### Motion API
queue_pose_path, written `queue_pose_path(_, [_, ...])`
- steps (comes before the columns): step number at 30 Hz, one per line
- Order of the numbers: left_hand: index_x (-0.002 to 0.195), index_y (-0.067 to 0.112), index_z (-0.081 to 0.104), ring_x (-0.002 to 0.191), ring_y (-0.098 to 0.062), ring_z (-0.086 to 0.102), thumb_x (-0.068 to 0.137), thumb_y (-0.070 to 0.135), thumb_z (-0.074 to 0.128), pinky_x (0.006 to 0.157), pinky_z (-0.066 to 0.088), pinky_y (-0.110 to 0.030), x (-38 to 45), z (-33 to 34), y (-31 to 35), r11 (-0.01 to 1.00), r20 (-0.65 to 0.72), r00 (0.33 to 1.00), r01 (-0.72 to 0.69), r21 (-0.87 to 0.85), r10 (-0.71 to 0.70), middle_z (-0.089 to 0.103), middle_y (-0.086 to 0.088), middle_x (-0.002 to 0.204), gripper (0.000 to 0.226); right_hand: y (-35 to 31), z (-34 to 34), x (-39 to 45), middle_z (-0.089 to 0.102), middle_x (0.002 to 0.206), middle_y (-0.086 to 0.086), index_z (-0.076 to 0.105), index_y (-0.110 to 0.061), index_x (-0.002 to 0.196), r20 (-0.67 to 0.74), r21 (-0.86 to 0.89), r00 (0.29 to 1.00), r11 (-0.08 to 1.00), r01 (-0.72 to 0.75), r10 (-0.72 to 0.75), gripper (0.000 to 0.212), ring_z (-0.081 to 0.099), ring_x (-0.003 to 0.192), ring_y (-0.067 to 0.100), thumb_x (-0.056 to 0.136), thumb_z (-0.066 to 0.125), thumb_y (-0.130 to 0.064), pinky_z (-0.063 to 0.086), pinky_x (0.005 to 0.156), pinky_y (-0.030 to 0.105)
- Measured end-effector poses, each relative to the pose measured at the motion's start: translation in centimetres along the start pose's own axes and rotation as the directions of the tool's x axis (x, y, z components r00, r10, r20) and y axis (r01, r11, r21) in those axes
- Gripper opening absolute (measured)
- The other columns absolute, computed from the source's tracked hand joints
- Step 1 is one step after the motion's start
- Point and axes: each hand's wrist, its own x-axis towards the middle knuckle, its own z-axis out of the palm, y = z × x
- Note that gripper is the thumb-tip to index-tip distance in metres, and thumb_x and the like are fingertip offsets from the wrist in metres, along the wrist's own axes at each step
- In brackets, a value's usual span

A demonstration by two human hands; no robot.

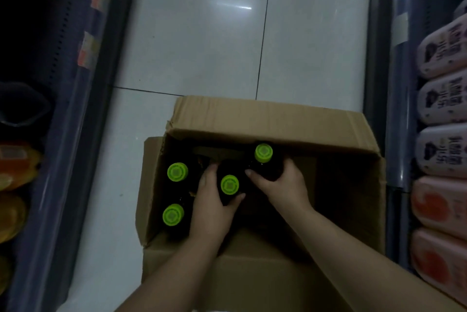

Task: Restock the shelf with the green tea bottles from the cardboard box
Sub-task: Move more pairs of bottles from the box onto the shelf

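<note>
Box (265, 119) sits on the floor between shelves. Two bottles (177, 172) stand loose at its left. Left hand (212, 208) grasps the centre bottle (229, 184); right hand (278, 185) grasps the rear bottle (263, 152). Risk: lifting both together may knock the neighbours or loosen a grip.

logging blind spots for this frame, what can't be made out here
Head view:
- Bottle bodies and labels: dark inside the box; only green caps show.
- Box bottom right: in shadow.
- Left shelf goods: dark, cut by the frame edge.
- Print on the pink packs: blurred.
- Forearms: cut by the bottom edge.
</note>
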Motion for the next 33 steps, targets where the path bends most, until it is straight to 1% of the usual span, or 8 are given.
queue_pose_path(4, [0.143,0.015,0.033,0.137,-0.017,0.035,0.075,0.019,0.077,0.1,0.016,-0.009,-1.2,-0.8,0.8,1.0,0.035,0.999,-0.009,0.008,0.009,0.04,-0.003,0.148,0.081,0.4,-1.2,-1.1,0.066,0.105,0.0,0.059,-0.019,0.104,0.028,0.026,0.997,0.998,0.064,-0.065,0.047,0.061,0.099,0.013,0.065,0.085,-0.028,0.046,0.081,0.025])
queue_pose_path(8, [0.141,0.023,0.036,0.134,-0.013,0.038,0.074,0.025,0.078,0.108,0.029,-0.023,-3.6,-2.6,2.9,0.999,0.066,0.997,-0.05,-0.011,0.051,0.043,0.004,0.146,0.079,-0.3,-4.3,-4.2,0.065,0.11,-0.009,0.058,-0.022,0.118,0.004,0.1,0.995,0.99,0.097,-0.098,0.055,0.06,0.1,0.002,0.068,0.082,-0.027,0.049,0.088,0.021])
queue_pose_path(12, [0.139,0.029,0.039,0.129,-0.012,0.044,0.071,0.038,0.078,0.106,0.041,-0.032,-6.4,-6.3,6.8,0.993,0.054,0.992,-0.114,0.001,0.114,0.047,0.008,0.141,0.079,-3.0,-9.5,-7.9,0.067,0.112,-0.012,0.059,-0.028,0.12,-0.004,0.126,0.988,0.98,0.156,-0.156,0.055,0.06,0.107,0.001,0.069,0.081,-0.029,0.05,0.091,0.023])
queue_pose_path(16, [0.132,0.03,0.048,0.118,-0.005,0.05,0.065,0.051,0.078,0.097,0.046,-0.027,-9.4,-11.3,12.8,0.963,0.092,0.959,-0.27,0.02,0.267,0.055,0.013,0.129,0.077,-7.2,-15.9,-12.4,0.071,0.098,-0.017,0.064,-0.031,0.104,-0.044,0.173,0.974,0.959,0.224,-0.22,0.039,0.065,0.095,-0.003,0.071,0.08,-0.018,0.051,0.079,0.012])
queue_pose_path(20, [0.124,0.029,0.056,0.11,0.003,0.052,0.057,0.061,0.071,0.092,0.043,-0.014,-12.5,-15.4,19.0,0.919,0.148,0.908,-0.394,-0.016,0.392,0.058,0.014,0.117,0.076,-11.3,-21.4,-17.2,0.073,0.094,-0.018,0.067,-0.028,0.096,-0.127,0.195,0.951,0.933,0.303,-0.282,0.032,0.068,0.087,0.0,0.071,0.079,-0.01,0.051,0.072,0.012])
queue_pose_path(24, [0.112,0.033,0.062,0.102,0.003,0.055,0.056,0.056,0.074,0.083,0.043,-0.009,-17.0,-19.2,25.3,0.881,0.162,0.867,-0.459,-0.111,0.472,0.059,0.017,0.106,0.062,-15.6,-26.7,-23.6,0.074,0.087,-0.015,0.069,-0.028,0.089,-0.231,0.244,0.919,0.895,0.374,-0.321,0.026,0.07,0.082,0.004,0.073,0.076,-0.008,0.054,0.069,0.018])
queue_pose_path(30, [0.11,0.036,0.059,0.092,0.009,0.061,0.063,0.027,0.085,0.073,0.044,-0.004,-25.4,-25.0,32.0,0.813,0.201,0.794,-0.523,-0.256,0.574,0.069,0.018,0.1,0.053,-20.8,-32.3,-35.4,0.073,0.074,-0.022,0.066,-0.017,0.089,-0.367,0.298,0.857,0.827,0.477,-0.363,0.031,0.066,0.068,-0.007,0.073,0.07,0.009,0.049,0.062,0.008])
queue_pose_path(33, [0.109,0.04,0.057,0.089,0.005,0.064,0.057,0.047,0.078,0.075,0.048,-0.01,-31.1,-28.9,35.1,0.766,0.218,0.742,-0.566,-0.304,0.634,0.07,0.016,0.098,0.057,-23.7,-34.6,-42.9,0.074,0.074,-0.019,0.068,-0.019,0.09,-0.443,0.267,0.81,0.806,0.528,-0.384,0.03,0.067,0.068,-0.004,0.073,0.072,0.006,0.05,0.06,0.01])
